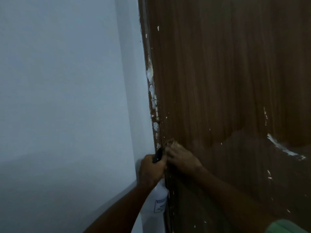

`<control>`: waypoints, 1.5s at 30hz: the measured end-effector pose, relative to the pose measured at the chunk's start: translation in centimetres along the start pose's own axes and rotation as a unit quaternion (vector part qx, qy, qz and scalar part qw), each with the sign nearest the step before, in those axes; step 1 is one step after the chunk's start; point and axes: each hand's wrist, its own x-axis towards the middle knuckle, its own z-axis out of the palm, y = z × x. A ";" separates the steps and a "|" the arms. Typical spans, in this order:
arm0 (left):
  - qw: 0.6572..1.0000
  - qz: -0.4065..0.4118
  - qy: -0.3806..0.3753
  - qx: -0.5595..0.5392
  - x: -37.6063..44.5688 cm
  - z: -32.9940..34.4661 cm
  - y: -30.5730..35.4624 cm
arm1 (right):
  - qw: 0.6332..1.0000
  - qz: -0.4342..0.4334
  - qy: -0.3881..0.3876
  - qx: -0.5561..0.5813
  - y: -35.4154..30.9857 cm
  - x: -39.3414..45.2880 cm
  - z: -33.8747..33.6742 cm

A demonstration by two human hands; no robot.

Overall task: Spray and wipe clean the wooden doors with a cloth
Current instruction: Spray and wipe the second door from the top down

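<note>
The left hand [152, 170] is wrapped around the neck of a white spray bottle [157, 202], fingers curled tight below its black spray head [157, 155]. The bottle stands nearly upright, long axis vertical, with the nozzle aimed up and toward the wooden door [227, 81]; its opaque body hides any contents, and a small printed label faces the camera. Just right of the bottle, the right hand [180, 157] presses a brownish cloth [170, 143] flat against the door near its left edge, fingers bent over the bunched fabric. The door frame [152, 91] beside the bottle carries white paint smears, and more white flecks dot the door. A pale wall [67, 98] lies left of the bottle.
</note>
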 end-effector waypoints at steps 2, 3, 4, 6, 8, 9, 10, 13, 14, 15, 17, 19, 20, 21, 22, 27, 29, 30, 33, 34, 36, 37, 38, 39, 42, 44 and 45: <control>1.000 0.012 0.005 -0.004 0.0 -0.8 0.8 | 0.987 -0.107 -0.090 -0.076 -0.9 -1.5 2.3; 1.000 0.023 0.004 -0.005 0.0 -1.1 1.3 | 0.986 -0.105 -0.078 -0.101 -0.4 -1.1 2.4; 0.999 0.032 0.001 -0.007 0.1 -1.4 1.8 | 0.992 -0.069 -0.044 -0.100 0.2 0.0 1.7; 0.999 0.045 -0.003 -0.015 0.3 -1.7 2.8 | 0.997 0.049 0.025 -0.052 1.1 2.6 -0.8; 0.998 0.051 -0.004 -0.022 0.7 -1.7 3.3 | 0.990 0.132 0.057 -0.009 0.6 3.9 -2.9; 0.998 0.053 -0.005 -0.020 0.9 -1.6 3.4 | 0.988 0.142 0.060 0.000 0.1 3.9 -2.9; 0.998 0.054 -0.003 -0.017 1.0 -1.4 3.5 | 0.990 0.137 0.044 0.006 -0.3 3.1 -2.3; 0.998 0.063 0.008 0.002 1.6 -1.2 3.6 | 0.998 -0.008 -0.065 -0.008 -2.1 -0.7 -0.4; 0.998 0.068 0.008 0.004 1.8 -1.2 3.8 | 0.993 -0.048 -0.103 -0.021 -1.9 -1.6 -0.5; 0.997 0.073 0.005 0.001 1.9 -1.1 4.0 | 0.991 -0.053 -0.117 -0.036 -1.3 -1.9 -0.9; 0.996 0.084 -0.005 -0.013 1.9 -0.7 4.7 | 0.997 0.028 -0.057 -0.049 0.6 -0.6 -2.9; 0.995 0.099 -0.020 -0.026 1.9 -0.3 5.6 | 0.987 0.159 0.014 -0.022 2.7 0.8 -5.9; 0.993 0.110 -0.024 -0.028 1.7 0.0 6.0 | 0.979 0.198 0.048 0.002 3.4 0.5 -6.9; 0.992 0.117 -0.024 -0.027 1.5 0.2 6.3 | 0.974 0.213 0.072 0.020 3.7 -0.5 -7.3; 0.992 0.120 -0.022 -0.026 1.4 0.5 6.5 | 0.973 0.212 0.083 0.033 3.5 -1.8 -7.0; 0.992 0.117 -0.033 -0.022 0.2 2.5 7.5 | 0.986 -0.032 -0.156 -0.040 1.5 -8.1 -5.0; 0.989 0.132 -0.058 -0.016 -0.4 3.1 8.1 | 0.994 -0.007 -0.100 -0.054 3.7 -6.6 -6.3; 0.987 0.140 -0.073 -0.019 -0.7 3.3 8.5 | 0.997 0.049 -0.045 -0.043 4.8 -5.7 -7.5; 0.983 0.157 -0.094 -0.017 -1.3 3.6 9.0 | 0.976 0.206 0.068 0.009 6.4 -5.6 -9.9; 0.984 0.153 -0.092 -0.018 -1.4 3.7 8.8 | 0.972 0.219 0.082 0.015 5.8 -6.7 -9.6; 0.986 0.138 -0.091 -0.024 -1.6 4.1 8.5 | 0.981 0.186 0.045 0.022 3.9 -9.6 -7.5; 0.987 0.131 -0.088 -0.022 -1.7 4.3 8.3 | 0.994 0.109 -0.022 0.021 2.6 -10.9 -6.3; 0.988 0.127 -0.084 -0.017 -1.8 4.7 8.3 | 0.992 0.020 -0.122 -0.001 2.3 -12.1 -5.5; 0.989 0.124 -0.083 -0.009 -2.0 5.1 8.4 | 0.978 -0.051 -0.201 -0.027 2.5 -12.7 -5.3; 0.986 0.144 -0.084 -0.009 -2.0 6.1 9.6 | 0.991 0.007 -0.113 -0.065 6.1 -10.8 -8.6; 0.982 0.161 -0.099 -0.023 -2.1 6.5 10.8 | 0.985 0.163 0.036 -0.049 8.6 -9.4 -11.3; 0.980 0.167 -0.104 -0.027 -2.0 6.8 11.3 | 0.971 0.221 0.089 -0.035 9.3 -9.5 -12.5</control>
